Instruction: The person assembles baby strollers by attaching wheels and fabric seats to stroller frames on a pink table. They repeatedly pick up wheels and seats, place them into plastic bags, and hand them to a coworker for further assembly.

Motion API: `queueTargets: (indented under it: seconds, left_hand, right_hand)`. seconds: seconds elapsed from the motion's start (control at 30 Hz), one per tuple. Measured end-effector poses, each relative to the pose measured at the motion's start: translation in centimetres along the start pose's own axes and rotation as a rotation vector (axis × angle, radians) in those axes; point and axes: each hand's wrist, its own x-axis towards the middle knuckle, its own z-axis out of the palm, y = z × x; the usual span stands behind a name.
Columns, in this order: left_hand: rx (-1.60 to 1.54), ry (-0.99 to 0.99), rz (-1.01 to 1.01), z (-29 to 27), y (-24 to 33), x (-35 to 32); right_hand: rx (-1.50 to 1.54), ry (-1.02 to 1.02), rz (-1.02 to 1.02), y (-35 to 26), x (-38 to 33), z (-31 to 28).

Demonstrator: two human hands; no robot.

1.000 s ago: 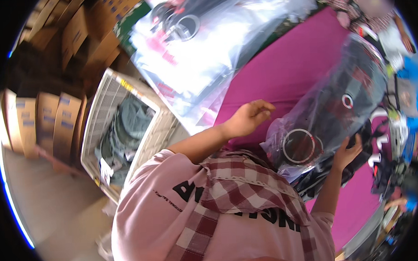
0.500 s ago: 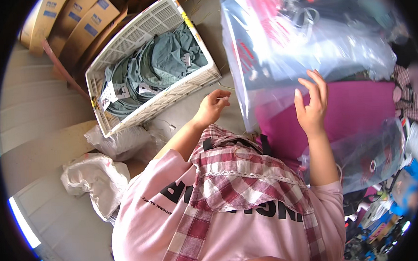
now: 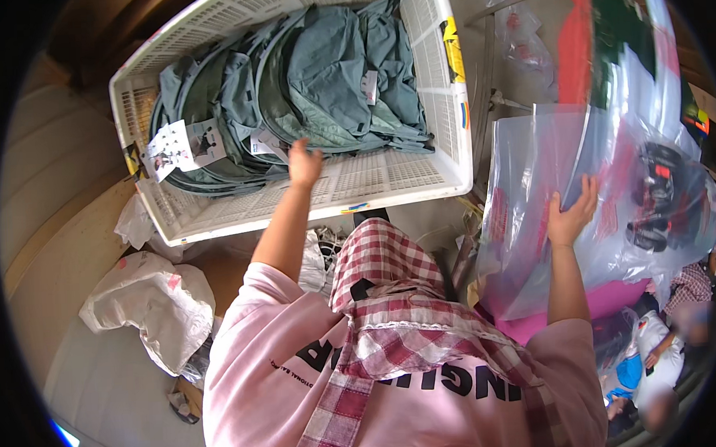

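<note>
In front of me on the left, a white plastic crate (image 3: 388, 174) holds several grey-green folded fabric bundles (image 3: 323, 69), round-edged and packed side by side. White printed tags (image 3: 171, 148) hang from some of them. My left hand (image 3: 304, 163) reaches over the crate's near side, close to the bundles, its fingers slightly bent and apart with nothing seen in them. On the right lies a stack of clear plastic bags (image 3: 523, 156). My right hand (image 3: 572, 212) rests on the bags with fingers spread.
Magenta cloth (image 3: 530, 325) shows beneath the plastic bags. A white sack (image 3: 158, 300) stands at my left. A crumpled clear bag (image 3: 517, 29) lies on the floor beyond the crate. Another person in white (image 3: 659, 354) is at the lower right, partly blurred.
My view has swung left and nearer the crate, which looks larger. My left hand has moved forward over the crate's near side. My right hand has come down onto the plastic bags.
</note>
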Motion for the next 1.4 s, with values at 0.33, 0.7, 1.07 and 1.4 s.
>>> queueTargets:
  seconds: [0.33,0.7,1.07,1.4]
  left_hand:
    - [-0.725,-0.179,-1.380,14.0,-5.6,5.0]
    - [-0.957,0.030,-1.399,16.9,-13.4,8.0]
    - [-0.602,0.170,-0.289,-5.2,18.8,-1.0]
    - [-0.626,0.212,0.952,-14.6,47.0,-33.1]
  right_hand:
    - [-0.046,-0.060,-0.103,-0.8,2.5,1.2]
    - [-0.035,-0.097,-0.095,-0.3,3.1,1.9]
    - [0.001,-0.007,0.074,2.9,0.4,2.3]
    - [1.370,-0.130,0.071,0.6,-17.9,-7.4]
